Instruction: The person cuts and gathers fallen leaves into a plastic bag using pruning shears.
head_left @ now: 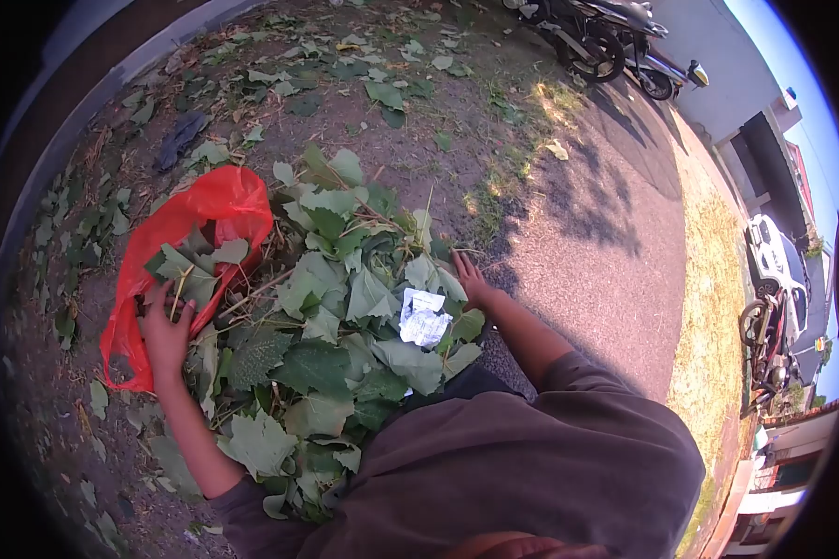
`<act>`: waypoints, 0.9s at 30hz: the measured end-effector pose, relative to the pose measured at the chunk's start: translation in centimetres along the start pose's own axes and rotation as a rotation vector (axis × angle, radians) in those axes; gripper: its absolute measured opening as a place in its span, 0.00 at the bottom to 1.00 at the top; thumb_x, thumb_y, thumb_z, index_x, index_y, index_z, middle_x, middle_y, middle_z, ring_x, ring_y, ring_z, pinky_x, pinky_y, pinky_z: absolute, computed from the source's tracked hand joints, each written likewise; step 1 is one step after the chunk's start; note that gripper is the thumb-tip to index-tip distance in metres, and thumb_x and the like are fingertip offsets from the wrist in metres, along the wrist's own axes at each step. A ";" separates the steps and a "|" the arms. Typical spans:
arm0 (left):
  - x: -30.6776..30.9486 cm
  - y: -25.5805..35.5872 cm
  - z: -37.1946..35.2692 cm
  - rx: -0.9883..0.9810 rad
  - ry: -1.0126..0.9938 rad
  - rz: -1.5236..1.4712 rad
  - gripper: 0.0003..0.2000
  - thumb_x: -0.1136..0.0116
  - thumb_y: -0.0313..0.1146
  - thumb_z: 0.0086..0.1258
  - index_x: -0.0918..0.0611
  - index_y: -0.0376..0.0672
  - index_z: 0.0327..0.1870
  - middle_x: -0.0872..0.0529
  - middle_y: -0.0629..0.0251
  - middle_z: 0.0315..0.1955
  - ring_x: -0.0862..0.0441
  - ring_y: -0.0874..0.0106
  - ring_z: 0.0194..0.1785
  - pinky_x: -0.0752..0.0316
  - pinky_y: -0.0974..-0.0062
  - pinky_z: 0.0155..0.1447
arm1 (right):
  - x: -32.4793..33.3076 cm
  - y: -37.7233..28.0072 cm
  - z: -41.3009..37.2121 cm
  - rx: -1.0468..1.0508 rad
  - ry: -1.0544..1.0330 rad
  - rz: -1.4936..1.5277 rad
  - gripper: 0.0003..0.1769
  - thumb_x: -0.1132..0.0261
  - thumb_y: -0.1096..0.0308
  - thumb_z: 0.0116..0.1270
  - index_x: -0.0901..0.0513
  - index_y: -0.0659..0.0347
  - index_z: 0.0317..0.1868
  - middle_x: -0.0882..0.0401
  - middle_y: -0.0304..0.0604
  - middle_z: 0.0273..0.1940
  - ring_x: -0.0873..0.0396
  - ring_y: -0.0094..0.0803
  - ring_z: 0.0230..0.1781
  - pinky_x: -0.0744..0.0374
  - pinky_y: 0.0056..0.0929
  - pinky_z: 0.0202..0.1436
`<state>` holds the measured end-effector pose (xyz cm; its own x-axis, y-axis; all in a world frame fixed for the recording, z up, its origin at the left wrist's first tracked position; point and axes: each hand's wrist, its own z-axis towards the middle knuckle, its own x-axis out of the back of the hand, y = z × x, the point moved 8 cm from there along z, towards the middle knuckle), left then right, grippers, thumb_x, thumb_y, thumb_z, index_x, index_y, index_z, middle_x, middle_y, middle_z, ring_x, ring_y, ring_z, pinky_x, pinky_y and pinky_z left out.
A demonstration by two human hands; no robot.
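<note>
A red plastic bag (132, 270) lies on its side at the left, its mouth facing the leaves, with some green leaves inside. At the bag's mouth is my left hand (166, 334), its fingers around a leaf stem. A large heap of green leaves and stems (317, 363) lies between my arms. My right hand (471, 279) rests at the heap's far right edge, fingers spread, fingertips partly among the leaves. A crumpled silver-white wrapper (424, 320) sits on top of the heap, left of my right forearm.
Loose leaves (382, 93) are scattered over the dirt. A dark cloth scrap (182, 138) lies behind the bag. Motorcycles (597, 47) stand at the top by a wall. At the right are a paved strip (625, 279), a white car (778, 256) and another motorcycle (769, 340).
</note>
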<state>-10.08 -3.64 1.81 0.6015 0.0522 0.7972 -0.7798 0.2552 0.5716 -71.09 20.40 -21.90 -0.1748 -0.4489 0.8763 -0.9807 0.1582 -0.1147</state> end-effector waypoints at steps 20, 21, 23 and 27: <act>0.3 -0.4 -0.8 0.086 -0.057 -0.038 0.27 0.28 0.37 0.68 0.18 0.40 0.68 0.10 0.54 0.41 0.12 0.56 0.49 0.20 0.59 0.57 | 1.2 -1.9 6.8 0.273 -0.454 0.877 0.60 0.17 0.50 0.54 0.40 0.49 0.84 0.36 0.61 0.79 0.31 0.55 0.78 0.28 0.53 0.77; 0.4 -0.5 -0.6 0.105 -0.063 -0.057 0.27 0.28 0.38 0.68 0.18 0.41 0.68 0.10 0.53 0.43 0.12 0.54 0.51 0.19 0.58 0.57 | 0.7 -0.4 6.4 0.226 -0.474 1.011 0.59 0.18 0.50 0.55 0.39 0.50 0.84 0.34 0.61 0.79 0.29 0.55 0.77 0.27 0.52 0.77; -0.7 0.0 -0.7 0.094 -0.123 -0.069 0.28 0.27 0.40 0.68 0.19 0.43 0.68 0.09 0.52 0.45 0.11 0.52 0.52 0.19 0.57 0.57 | -2.0 0.7 3.9 0.116 -0.472 1.282 0.57 0.18 0.51 0.56 0.36 0.52 0.84 0.31 0.61 0.78 0.26 0.54 0.76 0.26 0.51 0.76; -1.5 -0.7 0.1 0.054 -0.091 -0.055 0.26 0.29 0.38 0.72 0.19 0.43 0.70 0.11 0.58 0.39 0.13 0.64 0.44 0.20 0.64 0.53 | 4.3 1.8 4.3 0.296 0.126 0.201 0.22 0.24 0.61 0.53 0.10 0.57 0.50 0.10 0.56 0.46 0.12 0.54 0.45 0.15 0.46 0.51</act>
<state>-10.47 -4.00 0.21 0.6271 -0.0487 0.7774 -0.7560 0.2025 0.6225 -74.01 14.95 -20.33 -0.3721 -0.3205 0.8711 -0.9140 -0.0373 -0.4041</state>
